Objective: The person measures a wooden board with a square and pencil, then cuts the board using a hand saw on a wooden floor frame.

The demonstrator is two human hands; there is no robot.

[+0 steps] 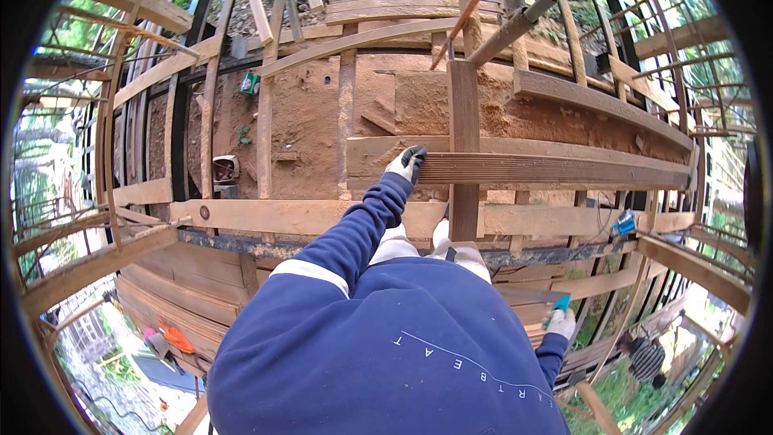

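My left hand [407, 163], in a white glove with dark fingers, is closed round the left end of a grooved brown board [555, 169]. The board runs to the right across a shorter upright-lying brown plank [463, 117]. Low at my right side, my right hand [561, 323], also in a light glove, grips the teal handle [562, 303] of a handsaw. The saw's blade [523, 296] points left, and part of it is hidden behind my body. Sawdust lies on several boards around.
Pale wooden beams [322, 216] cross under my feet, with reddish soil [306, 129] below. A metal pipe [515, 28] slants over the far planks. Stacked boards [173, 294] lie behind on the left. A person [644, 357] in striped clothing is at the lower right.
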